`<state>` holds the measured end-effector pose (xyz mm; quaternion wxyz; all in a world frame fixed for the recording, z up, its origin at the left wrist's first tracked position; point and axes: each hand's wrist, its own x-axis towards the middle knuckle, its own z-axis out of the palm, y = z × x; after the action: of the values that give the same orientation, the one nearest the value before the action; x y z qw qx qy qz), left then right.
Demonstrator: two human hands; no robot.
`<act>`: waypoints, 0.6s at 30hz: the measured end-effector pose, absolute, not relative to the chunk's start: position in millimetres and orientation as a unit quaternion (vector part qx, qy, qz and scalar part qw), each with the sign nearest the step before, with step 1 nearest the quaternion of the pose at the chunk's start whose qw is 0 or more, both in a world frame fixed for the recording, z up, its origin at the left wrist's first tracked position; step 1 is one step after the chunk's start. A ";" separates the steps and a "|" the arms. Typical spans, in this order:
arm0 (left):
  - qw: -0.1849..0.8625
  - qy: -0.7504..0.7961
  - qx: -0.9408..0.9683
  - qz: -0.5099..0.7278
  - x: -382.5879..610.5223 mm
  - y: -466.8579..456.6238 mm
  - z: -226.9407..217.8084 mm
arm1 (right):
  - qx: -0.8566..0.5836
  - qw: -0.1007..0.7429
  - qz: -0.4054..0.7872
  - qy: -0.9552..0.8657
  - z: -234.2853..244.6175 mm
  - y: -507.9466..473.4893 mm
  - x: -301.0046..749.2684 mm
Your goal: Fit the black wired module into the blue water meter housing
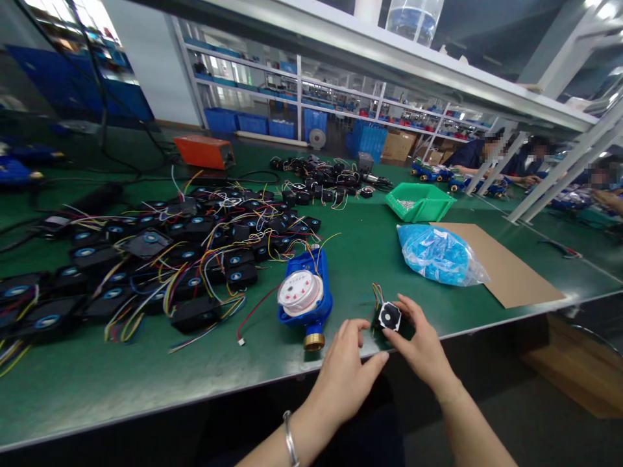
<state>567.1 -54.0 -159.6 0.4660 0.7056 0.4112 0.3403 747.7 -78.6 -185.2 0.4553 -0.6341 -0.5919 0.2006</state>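
Note:
My right hand pinches a small black square module with a white round face and short coloured wires, near the table's front edge. Just left of it, my left hand rests with fingers curled loosely and holds nothing; a metal bracelet sits on that wrist. A blue water meter with a white dial and a brass fitting lies on the green table a little left of both hands.
Many black modules with coloured wires cover the table's left and middle. A green bin, a blue plastic bag on brown cardboard, and an orange box lie farther back. Other people sit at the far right.

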 end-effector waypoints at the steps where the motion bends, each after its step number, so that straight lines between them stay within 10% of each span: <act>1: 0.530 0.411 0.657 0.345 565.7 -55.7 -155.8 | -0.621 0.432 0.209 -0.620 -182.4 -71.9 755.9; 7: 0.854 0.301 0.212 0.369 564.3 -64.5 -135.7 | -0.563 0.308 0.231 -0.731 -157.7 -58.6 776.8; 18: 0.913 0.176 0.048 0.365 569.4 -64.8 -137.1 | -0.586 0.314 0.035 -0.746 -154.1 -117.6 705.1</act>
<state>569.4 -64.8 -137.1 0.9129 0.0479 0.1758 0.3653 705.1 -117.6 -154.1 0.3144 -0.5863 -0.7458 0.0346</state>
